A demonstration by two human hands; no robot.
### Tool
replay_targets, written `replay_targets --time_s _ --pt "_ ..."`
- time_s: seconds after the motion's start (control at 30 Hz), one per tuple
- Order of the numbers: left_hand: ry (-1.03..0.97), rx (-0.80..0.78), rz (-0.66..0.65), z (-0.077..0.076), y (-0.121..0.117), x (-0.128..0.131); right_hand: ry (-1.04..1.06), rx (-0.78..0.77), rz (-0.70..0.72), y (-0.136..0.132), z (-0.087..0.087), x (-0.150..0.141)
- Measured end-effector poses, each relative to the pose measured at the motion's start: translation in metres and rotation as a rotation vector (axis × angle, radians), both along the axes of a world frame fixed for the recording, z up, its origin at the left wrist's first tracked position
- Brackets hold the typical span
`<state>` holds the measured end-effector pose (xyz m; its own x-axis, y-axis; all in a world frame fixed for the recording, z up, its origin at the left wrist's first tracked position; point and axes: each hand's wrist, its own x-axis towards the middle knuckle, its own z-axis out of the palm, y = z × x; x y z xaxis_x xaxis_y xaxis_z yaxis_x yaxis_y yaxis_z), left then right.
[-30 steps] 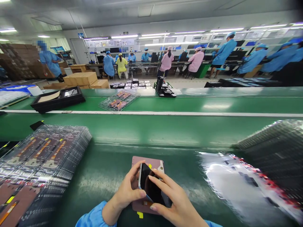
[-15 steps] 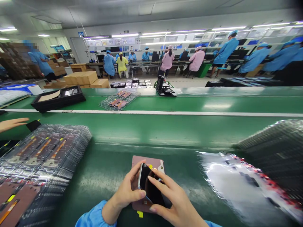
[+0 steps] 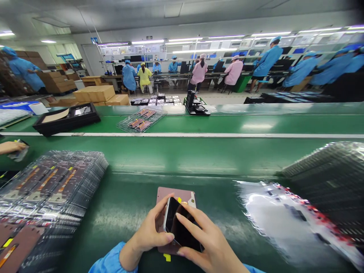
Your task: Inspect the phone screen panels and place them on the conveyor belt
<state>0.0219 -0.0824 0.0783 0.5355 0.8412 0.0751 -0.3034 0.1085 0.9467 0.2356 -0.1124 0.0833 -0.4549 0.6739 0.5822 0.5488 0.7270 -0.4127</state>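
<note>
Both hands grasp phone (image 3: 179, 227) | left hand (image 3: 150, 231) | right hand (image 3: 210, 246) | pink panel (image 3: 176, 197) mostly hidden

Bare left hand (image 3: 148, 235) at lower centre of frame | bare right hand (image 3: 212, 246) beside it, no gloves or rings visible | bright blue sleeve (image 3: 109, 261) cuff at left wrist, bottom edge

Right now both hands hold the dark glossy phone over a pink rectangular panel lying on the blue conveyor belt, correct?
Not quite: the conveyor belt is green, not blue. The head view shows the left hand and right hand holding the dark glossy phone over the pink rectangular panel lying on it.
</note>
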Motion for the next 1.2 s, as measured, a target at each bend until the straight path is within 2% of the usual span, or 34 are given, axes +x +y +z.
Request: replay_targets --time_s 0.43,0.8,0.97,1.1,1.2 --pt "0.03 0.038 -0.052 -0.002 0.002 -0.007 -0.003 -0.027 0.029 -0.001 0.007 -0.001" --pt "-0.109 -0.045 -0.111 0.002 0.0 -0.005 -0.049 0.065 0.025 -0.002 0.013 0.001" --pt "-0.125 -0.041 -0.096 -0.003 0.0 -0.006 -0.107 0.074 -0.011 -0.004 0.022 -0.002" --pt "-0.177 -0.172 -0.054 -0.01 -0.004 -0.001 -0.056 0.098 -0.134 -0.009 0.015 -0.012" --pt "-0.228 -0.359 0.053 -0.007 -0.002 0.004 0.04 -0.031 -0.181 -0.007 0.001 -0.014"
